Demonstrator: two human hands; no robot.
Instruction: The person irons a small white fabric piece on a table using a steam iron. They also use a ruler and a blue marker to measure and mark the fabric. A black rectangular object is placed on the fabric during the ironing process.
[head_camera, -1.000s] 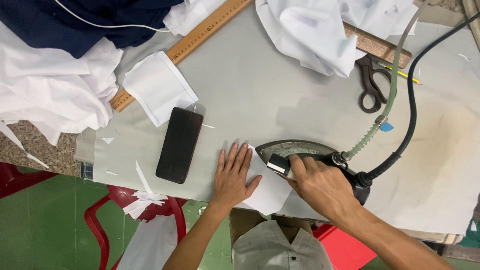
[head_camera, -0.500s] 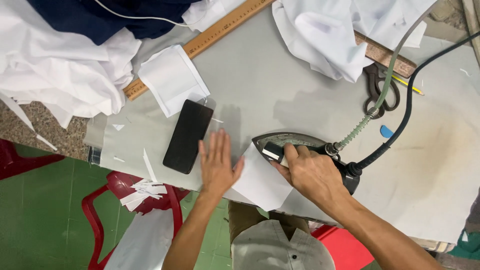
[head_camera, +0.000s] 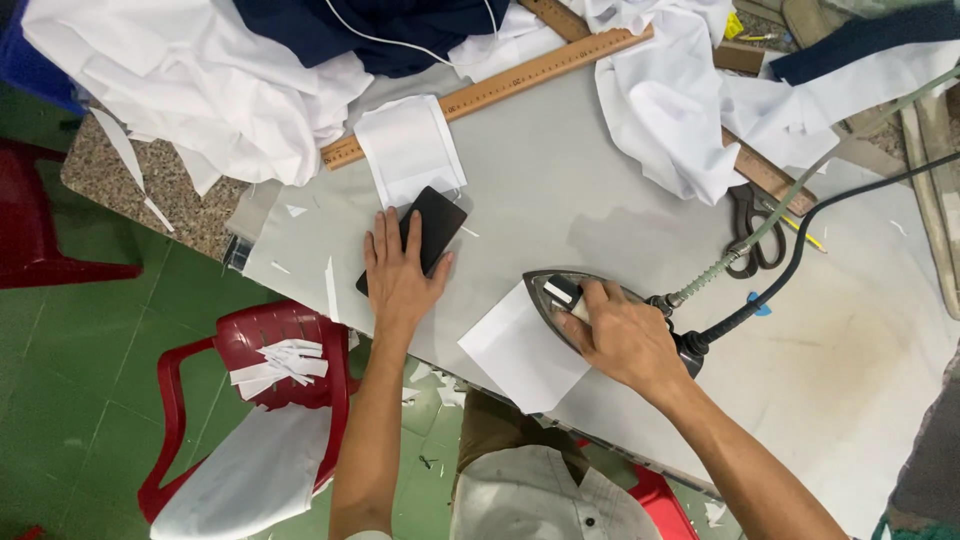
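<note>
Across the grey bench (head_camera: 560, 190) our left hand (head_camera: 400, 275) has left the white fabric piece (head_camera: 520, 350) and now lies spread on the dark block (head_camera: 425, 235), while our right hand (head_camera: 625, 335) stays clenched around the iron (head_camera: 580, 295) resting on that piece's edge.

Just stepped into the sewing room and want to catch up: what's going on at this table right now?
A person stands at a grey table. Their right hand grips the handle of an iron that sits at the edge of a small white fabric piece. Their left hand lies on a dark flat block beside another white piece. A wooden ruler, scissors and loose white cloth lie around.
</note>
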